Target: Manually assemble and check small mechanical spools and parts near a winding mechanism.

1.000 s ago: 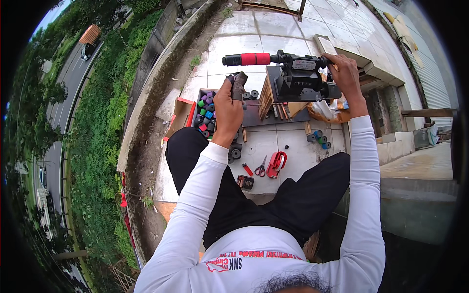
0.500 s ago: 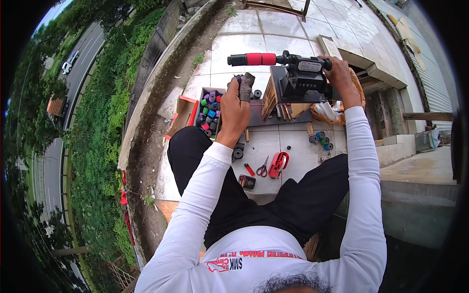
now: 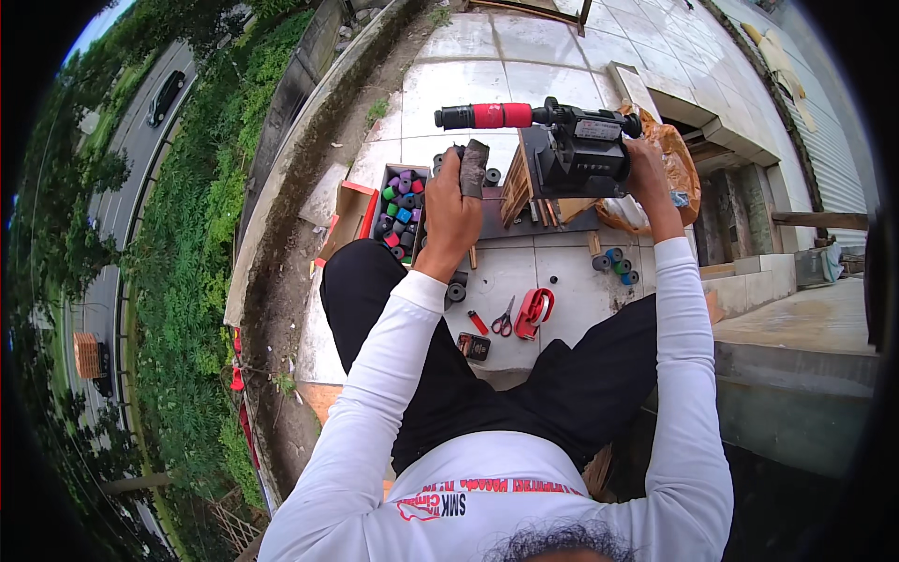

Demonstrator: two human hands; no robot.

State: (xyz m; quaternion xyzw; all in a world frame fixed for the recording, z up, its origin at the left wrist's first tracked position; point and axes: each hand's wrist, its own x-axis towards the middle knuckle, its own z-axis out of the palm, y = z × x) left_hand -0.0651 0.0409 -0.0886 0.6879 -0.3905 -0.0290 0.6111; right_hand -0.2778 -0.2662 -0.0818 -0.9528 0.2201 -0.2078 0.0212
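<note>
A black hand-cranked winder (image 3: 585, 155) with a small counter stands on a wooden stand (image 3: 518, 197) in front of me. From its left side sticks out a shaft carrying a red roll (image 3: 501, 115) and a black end piece. My left hand (image 3: 451, 215) is closed around a worn grey-brown piece (image 3: 475, 169), just below the shaft and apart from it; what this piece is I cannot tell. My right hand (image 3: 648, 173) is closed at the winder's right end, on what looks like its crank handle. The body of the winder partly hides those fingers.
Left of the stand are a box of coloured rolls (image 3: 403, 211) and an open red-edged box (image 3: 348, 220). Nearer lie a lighter (image 3: 478, 323), scissors (image 3: 504, 318), a red tape dispenser (image 3: 534, 314) and a dark packet (image 3: 474, 347). More rolls (image 3: 615, 265) and an orange bag (image 3: 682, 164) are at the right.
My right hand has moved down at the winder's right end, and its forearm has shifted left. My left hand has barely moved. On the road, vehicles have passed along.
</note>
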